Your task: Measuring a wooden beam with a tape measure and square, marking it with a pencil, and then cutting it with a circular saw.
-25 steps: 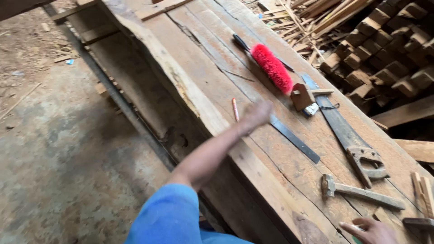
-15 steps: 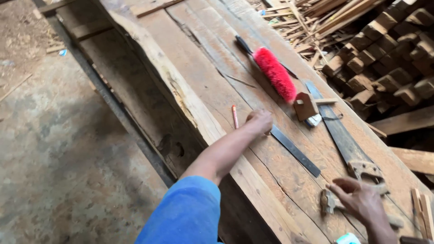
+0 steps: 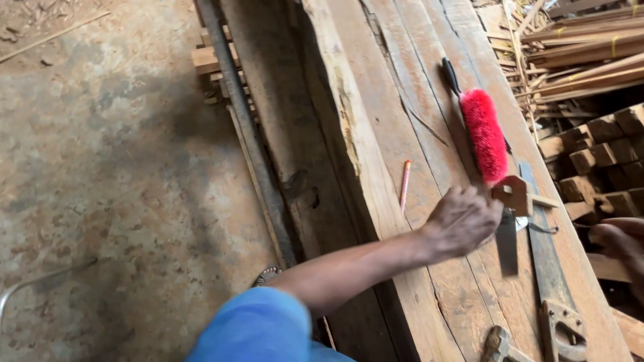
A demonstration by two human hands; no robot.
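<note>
My left hand (image 3: 461,221) reaches across the wide wooden plank (image 3: 376,100) and closes on a try square (image 3: 510,214), where its wooden stock meets the steel blade. The blade looks blurred and points toward me. A red-bristled brush (image 3: 486,134) with a black handle lies just beyond the square. An orange pencil (image 3: 405,182) lies on the plank to the left of my hand. My right hand (image 3: 620,243) is at the right edge of view, blurred, fingers curled, off the plank's side. A hand saw (image 3: 551,281) lies between the two hands.
A small metal tool (image 3: 498,344) lies at the plank's near end. Stacked wooden blocks (image 3: 597,151) and a pile of thin sticks (image 3: 577,53) are at the right. A metal pipe (image 3: 235,121) runs beside the planks, with concrete floor (image 3: 100,188) to the left.
My left hand has moved right from near the pencil onto the try square, whose blade has swung from a diagonal toward me. My right hand has left the tools at the near end and moved right.
</note>
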